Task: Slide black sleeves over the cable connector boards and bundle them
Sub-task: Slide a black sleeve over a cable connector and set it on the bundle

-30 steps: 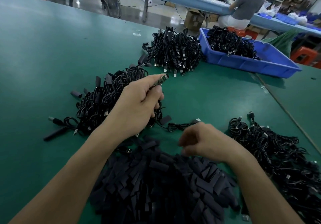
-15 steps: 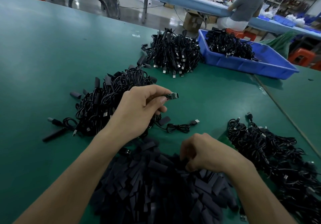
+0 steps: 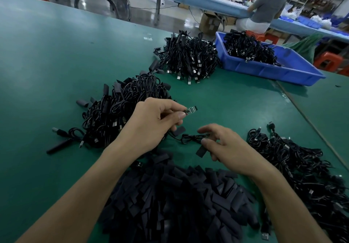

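Observation:
My left hand (image 3: pixel 153 122) pinches a small connector board (image 3: pixel 191 109) between thumb and forefinger, its bare end pointing right, above the green table (image 3: pixel 56 57). Its thin black cable (image 3: pixel 188 139) loops on the table below. My right hand (image 3: pixel 226 148) pinches one flat black sleeve (image 3: pixel 201 151) at its upper end, just below and right of the board, apart from it. A big heap of loose black sleeves (image 3: pixel 175 201) lies in front of me between my forearms.
A pile of sleeved cables (image 3: pixel 120 107) lies left of my left hand, another pile (image 3: pixel 188 59) farther back, and a tangle of cables (image 3: pixel 302 167) at the right. A blue bin (image 3: pixel 283 69) holds more cables. A person sits at a far bench.
My left hand lowered the board from raised to level, pointing right. My right hand came up out of the sleeve heap holding one sleeve and moved toward the board.

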`<state>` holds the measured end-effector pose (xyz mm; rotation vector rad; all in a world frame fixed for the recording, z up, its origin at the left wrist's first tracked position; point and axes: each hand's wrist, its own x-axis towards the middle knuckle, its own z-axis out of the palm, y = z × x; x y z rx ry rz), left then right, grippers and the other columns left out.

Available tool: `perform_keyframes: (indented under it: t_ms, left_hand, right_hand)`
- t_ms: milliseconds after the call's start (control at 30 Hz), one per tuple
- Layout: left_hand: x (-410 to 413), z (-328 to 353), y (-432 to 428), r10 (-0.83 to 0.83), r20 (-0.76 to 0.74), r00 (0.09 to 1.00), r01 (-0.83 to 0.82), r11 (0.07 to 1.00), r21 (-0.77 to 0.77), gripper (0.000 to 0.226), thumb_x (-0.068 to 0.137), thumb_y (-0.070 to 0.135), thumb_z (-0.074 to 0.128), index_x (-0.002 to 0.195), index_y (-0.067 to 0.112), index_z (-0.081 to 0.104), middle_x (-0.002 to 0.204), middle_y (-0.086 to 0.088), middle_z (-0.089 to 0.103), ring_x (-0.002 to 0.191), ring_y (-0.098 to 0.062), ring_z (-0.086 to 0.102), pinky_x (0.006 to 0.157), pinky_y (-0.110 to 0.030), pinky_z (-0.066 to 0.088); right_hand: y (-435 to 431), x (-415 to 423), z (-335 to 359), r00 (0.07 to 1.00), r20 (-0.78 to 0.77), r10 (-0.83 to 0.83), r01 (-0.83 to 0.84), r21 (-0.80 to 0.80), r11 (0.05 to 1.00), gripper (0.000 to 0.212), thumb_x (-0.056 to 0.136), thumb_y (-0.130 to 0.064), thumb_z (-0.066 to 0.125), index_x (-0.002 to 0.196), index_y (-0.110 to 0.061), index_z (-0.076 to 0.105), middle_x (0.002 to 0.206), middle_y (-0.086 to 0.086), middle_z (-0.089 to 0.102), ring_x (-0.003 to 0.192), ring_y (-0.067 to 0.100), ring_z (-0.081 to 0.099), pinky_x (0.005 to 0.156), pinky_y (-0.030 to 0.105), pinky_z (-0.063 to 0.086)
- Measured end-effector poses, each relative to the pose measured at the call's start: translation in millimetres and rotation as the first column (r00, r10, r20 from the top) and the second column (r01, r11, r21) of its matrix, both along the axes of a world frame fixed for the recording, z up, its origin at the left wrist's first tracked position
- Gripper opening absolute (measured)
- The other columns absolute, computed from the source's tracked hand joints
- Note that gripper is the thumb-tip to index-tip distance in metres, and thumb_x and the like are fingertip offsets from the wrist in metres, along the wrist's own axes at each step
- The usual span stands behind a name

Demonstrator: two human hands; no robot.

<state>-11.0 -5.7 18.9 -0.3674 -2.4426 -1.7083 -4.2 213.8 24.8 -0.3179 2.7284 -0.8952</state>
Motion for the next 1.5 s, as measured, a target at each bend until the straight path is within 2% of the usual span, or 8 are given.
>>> perform_keyframes:
  t_ms: [67, 167, 333, 467, 667, 800, 1100, 1500]
  left_hand:
    - [-0.4, -1.2, 0.2, -0.005, 0.011, 1.0, 0.005, 1.0, -0.027, 0.013, 0.094, 0.02, 0.069, 0.105, 0.024, 0.076, 0.075, 0.009, 0.074, 0.065, -0.003, 0.069, 0.068, -0.016, 0.055]
    - [-0.4, -3.8, 1.6, -0.027, 0.047, 0.999, 0.03, 0.998, -0.048, 0.011, 0.095, 0.024, 0.069, 0.103, 0.028, 0.076, 0.074, 0.012, 0.074, 0.062, -0.001, 0.068, 0.058, -0.011, 0.049]
    - [0.2, -5.1, 2.2, -0.034, 0.066, 0.997, 0.038, 0.997, -0.063, 0.011, 0.095, 0.022, 0.068, 0.094, 0.031, 0.074, 0.072, 0.015, 0.073, 0.059, 0.002, 0.065, 0.055, -0.007, 0.046]
    - [0.2, -4.3, 1.9, -0.028, 0.076, 0.997, 0.032, 0.998, -0.048, 0.009, 0.095, 0.022, 0.068, 0.096, 0.029, 0.075, 0.071, 0.016, 0.072, 0.06, 0.002, 0.065, 0.055, -0.007, 0.046]
    - [1.5, -1.7, 4.1, -0.043, 0.061, 0.997, 0.046, 0.998, -0.046, 0.01, 0.095, 0.021, 0.069, 0.1, 0.023, 0.076, 0.07, 0.015, 0.073, 0.059, 0.004, 0.064, 0.055, -0.007, 0.046]
    - [2.1, -1.2, 4.2, -0.048, 0.052, 0.997, 0.051, 0.997, -0.058, 0.009, 0.095, 0.023, 0.069, 0.1, 0.025, 0.076, 0.071, 0.015, 0.073, 0.059, 0.005, 0.063, 0.056, -0.007, 0.046]
    - [2.6, -0.1, 3.2, -0.071, 0.051, 0.996, 0.074, 0.995, -0.065, 0.011, 0.096, 0.025, 0.067, 0.093, 0.034, 0.073, 0.071, 0.018, 0.072, 0.059, 0.004, 0.063, 0.058, -0.008, 0.047]
    - [3.2, 0.4, 5.1, -0.083, 0.044, 0.996, 0.085, 0.995, -0.051, 0.012, 0.097, 0.026, 0.065, 0.09, 0.035, 0.071, 0.073, 0.016, 0.072, 0.058, 0.002, 0.062, 0.058, -0.01, 0.048]
  right_hand:
    - [1.7, -0.2, -1.8, 1.0, -0.002, -0.008, 0.008, -0.002, 1.0, 0.016, 0.104, -0.023, 0.051, 0.106, -0.028, 0.066, 0.064, -0.015, 0.06, 0.052, -0.001, 0.055, 0.052, 0.013, 0.041]
    - [2.7, 1.1, -1.6, 0.998, 0.024, -0.066, 0.069, -0.16, 0.985, 0.021, 0.102, -0.019, 0.054, 0.093, -0.026, 0.072, 0.059, -0.007, 0.061, 0.052, 0.005, 0.057, 0.052, 0.014, 0.041]
    - [-0.6, 1.9, 10.2, 0.983, 0.012, -0.184, 0.159, -0.558, 0.815, 0.017, 0.092, -0.014, 0.067, 0.088, -0.026, 0.078, 0.068, 0.003, 0.071, 0.053, 0.011, 0.062, 0.047, 0.016, 0.042]
    - [-0.8, -1.2, 14.1, 0.966, -0.023, -0.257, 0.176, -0.67, 0.721, 0.021, 0.092, -0.013, 0.066, 0.092, -0.03, 0.079, 0.071, 0.004, 0.072, 0.056, 0.009, 0.061, 0.05, 0.016, 0.045]
    - [-3.1, -1.8, 12.4, 0.967, -0.063, -0.248, 0.147, -0.654, 0.742, 0.011, 0.085, -0.02, 0.073, 0.096, -0.022, 0.076, 0.074, 0.003, 0.072, 0.059, 0.006, 0.06, 0.052, 0.016, 0.046]
    - [-5.3, 1.1, 14.0, 0.965, -0.13, -0.229, 0.105, -0.609, 0.786, 0.029, 0.069, -0.034, 0.077, 0.094, -0.021, 0.076, 0.075, -0.002, 0.075, 0.058, 0.001, 0.062, 0.055, 0.011, 0.046]
    - [-10.0, 0.3, 7.5, 0.92, -0.274, -0.279, 0.066, -0.594, 0.802, 0.007, 0.086, -0.015, 0.074, 0.092, -0.019, 0.072, 0.067, -0.001, 0.072, 0.055, 0.006, 0.064, 0.054, 0.016, 0.049]
    - [-16.1, 3.8, 6.0, 0.891, -0.325, -0.318, 0.072, -0.59, 0.804, 0.011, 0.082, -0.028, 0.075, 0.09, -0.021, 0.073, 0.068, -0.002, 0.073, 0.056, 0.01, 0.068, 0.052, 0.017, 0.05]
